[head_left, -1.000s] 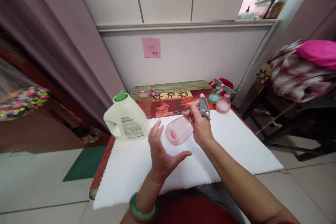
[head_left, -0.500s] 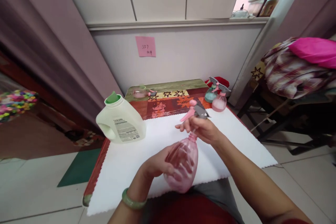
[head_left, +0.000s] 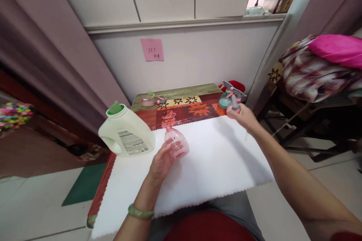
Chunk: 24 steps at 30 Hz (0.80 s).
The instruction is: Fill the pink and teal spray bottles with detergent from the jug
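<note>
My left hand (head_left: 164, 160) is wrapped round a see-through pink spray bottle (head_left: 181, 145) with its neck bare, leaning to the left over the white cloth. Out to the right, my right hand (head_left: 245, 117) is closed on a grey and pink spray head (head_left: 234, 103); a thin pale tube hangs below that hand. Just behind it stand a green spray bottle (head_left: 223, 101) and a pink one, the latter largely covered by my hand. Left of my left hand stands a big pale green jug (head_left: 135, 131) with its mouth uncapped and something green in it.
The white cloth (head_left: 215, 165) covers the front of a patterned table (head_left: 195, 109). A small pink bottle (head_left: 148, 101) lies on its side at the back left. Behind the table is a wall with a pink note (head_left: 152, 49). Clothes (head_left: 299, 71) are piled at the right.
The spray head has come away from the bottle and gone right and back in my right hand. My left hand has carried the pink bottle left and away from my body, tipping it left.
</note>
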Available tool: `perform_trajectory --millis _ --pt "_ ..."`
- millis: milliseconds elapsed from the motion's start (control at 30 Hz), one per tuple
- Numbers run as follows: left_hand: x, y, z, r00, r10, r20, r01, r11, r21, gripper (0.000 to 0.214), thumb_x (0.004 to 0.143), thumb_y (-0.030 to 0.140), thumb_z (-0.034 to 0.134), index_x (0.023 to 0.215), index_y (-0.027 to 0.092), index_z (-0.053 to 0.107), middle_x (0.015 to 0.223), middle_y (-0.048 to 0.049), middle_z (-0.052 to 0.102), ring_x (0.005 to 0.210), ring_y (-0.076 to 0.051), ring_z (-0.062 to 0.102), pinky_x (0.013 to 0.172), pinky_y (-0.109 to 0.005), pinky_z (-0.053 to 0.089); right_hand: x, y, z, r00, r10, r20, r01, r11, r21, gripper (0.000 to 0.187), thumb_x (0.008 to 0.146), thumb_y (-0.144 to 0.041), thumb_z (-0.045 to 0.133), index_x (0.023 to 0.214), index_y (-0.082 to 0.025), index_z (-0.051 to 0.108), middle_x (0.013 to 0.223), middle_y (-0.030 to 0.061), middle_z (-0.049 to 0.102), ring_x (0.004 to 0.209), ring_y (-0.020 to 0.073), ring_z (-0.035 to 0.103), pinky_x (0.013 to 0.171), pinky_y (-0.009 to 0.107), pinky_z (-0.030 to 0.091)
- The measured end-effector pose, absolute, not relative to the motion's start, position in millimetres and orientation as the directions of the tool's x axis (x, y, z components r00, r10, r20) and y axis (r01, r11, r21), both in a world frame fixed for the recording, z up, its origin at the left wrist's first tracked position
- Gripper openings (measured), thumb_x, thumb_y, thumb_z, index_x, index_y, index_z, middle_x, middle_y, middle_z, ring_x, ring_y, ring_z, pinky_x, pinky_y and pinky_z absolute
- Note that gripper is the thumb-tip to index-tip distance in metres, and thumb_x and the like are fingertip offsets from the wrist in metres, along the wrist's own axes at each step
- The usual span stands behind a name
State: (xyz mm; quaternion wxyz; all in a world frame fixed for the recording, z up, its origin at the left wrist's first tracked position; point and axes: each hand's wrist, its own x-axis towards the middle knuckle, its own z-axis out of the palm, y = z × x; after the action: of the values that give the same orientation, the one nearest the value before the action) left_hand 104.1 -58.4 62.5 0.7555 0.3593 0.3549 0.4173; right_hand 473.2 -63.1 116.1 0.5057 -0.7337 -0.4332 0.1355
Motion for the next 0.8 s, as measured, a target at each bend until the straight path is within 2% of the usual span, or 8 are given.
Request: perform_trajectory --millis 33,100,167,233,433,633,733,800 --pt "111 -53 63 0.327 0.923 -0.202 -0.364 0.320 0.874 0.047 0.073 0.042 0.080 0.112 0.020 0.066 0.114 -0.0126 0.072 0.110 -0.030 0.068 0.099 -0.052 0.051 471 -65 101 0.543 0.827 0.144 0.610 -0.271 -0.745 0.028 0.079 -0.039 0.071 0.097 -0.018 0.063 0.075 0.0023 0.067 0.066 0.0195 0.060 0.059 0.027 0.038" --pt "125 -41 60 0.225 0.965 -0.137 -0.312 0.204 0.928 0.049 0.069 0.038 0.083 0.112 0.021 0.065 0.115 -0.0109 0.070 0.111 -0.030 0.066 0.099 -0.051 0.050 463 -69 74 0.489 0.872 0.025 0.746 -0.404 -0.529 0.028 0.088 -0.034 0.057 0.110 -0.016 0.061 0.086 0.0089 0.071 0.075 0.0250 0.065 0.062 0.030 0.038" --pt "139 -27 56 0.157 0.984 -0.081 -0.255 0.120 0.959 0.055 0.065 0.035 0.086 0.114 0.022 0.064 0.119 -0.0095 0.068 0.115 -0.028 0.064 0.101 -0.047 0.048 456 -71 53 0.436 0.900 -0.018 0.820 -0.405 -0.405 0.033 0.092 -0.032 0.050 0.119 -0.015 0.056 0.098 0.0122 0.072 0.082 0.0273 0.067 0.064 0.031 0.037" --pt "153 -12 51 0.091 0.996 -0.013 -0.174 0.029 0.984 0.065 0.058 0.030 0.091 0.117 0.024 0.063 0.124 -0.0092 0.066 0.120 -0.029 0.060 0.104 -0.046 0.045 451 -70 38 0.398 0.917 0.009 0.864 -0.372 -0.338 0.032 0.094 -0.032 0.049 0.121 -0.017 0.054 0.109 0.0123 0.072 0.086 0.0267 0.068 0.065 0.031 0.036" --pt "188 25 37 -0.001 0.989 0.146 0.036 -0.146 0.989 0.076 0.054 0.023 0.092 0.122 0.025 0.058 0.131 -0.0111 0.064 0.120 -0.029 0.059 0.103 -0.044 0.043 461 -62 9 0.312 0.922 0.231 0.929 -0.245 -0.276 0.022 0.094 -0.027 0.053 0.115 -0.023 0.059 0.110 0.0076 0.071 0.094 0.0241 0.065 0.068 0.030 0.037" --pt "215 39 9 0.009 0.984 0.177 0.134 -0.177 0.975 0.072 0.060 0.026 0.089 0.123 0.025 0.054 0.130 -0.0124 0.065 0.115 -0.028 0.062 0.101 -0.046 0.044 472 -62 -26 0.229 0.839 0.494 0.963 -0.120 -0.242 0.034 0.090 -0.029 0.058 0.122 -0.016 0.060 0.109 0.0133 0.071 0.101 0.0291 0.062 0.090 0.039 0.042" --pt "220 42 0 0.008 0.983 0.183 0.158 -0.182 0.971 0.073 0.060 0.027 0.090 0.123 0.026 0.054 0.130 -0.0121 0.064 0.117 -0.029 0.061 0.102 -0.047 0.044 473 -64 -33 0.177 0.761 0.624 0.972 -0.037 -0.231 0.047 0.089 -0.033 0.059 0.131 -0.013 0.055 0.118 0.0163 0.069 0.109 0.0311 0.060 0.103 0.045 0.038" --pt "220 44 -2 0.006 0.982 0.190 0.166 -0.188 0.968 0.074 0.059 0.026 0.090 0.124 0.025 0.055 0.131 -0.0123 0.064 0.119 -0.030 0.061 0.103 -0.048 0.044 473 -64 -33 0.163 0.725 0.669 0.974 -0.010 -0.226 0.047 0.090 -0.033 0.057 0.132 -0.013 0.054 0.120 0.0162 0.069 0.112 0.0310 0.060 0.109 0.047 0.035"
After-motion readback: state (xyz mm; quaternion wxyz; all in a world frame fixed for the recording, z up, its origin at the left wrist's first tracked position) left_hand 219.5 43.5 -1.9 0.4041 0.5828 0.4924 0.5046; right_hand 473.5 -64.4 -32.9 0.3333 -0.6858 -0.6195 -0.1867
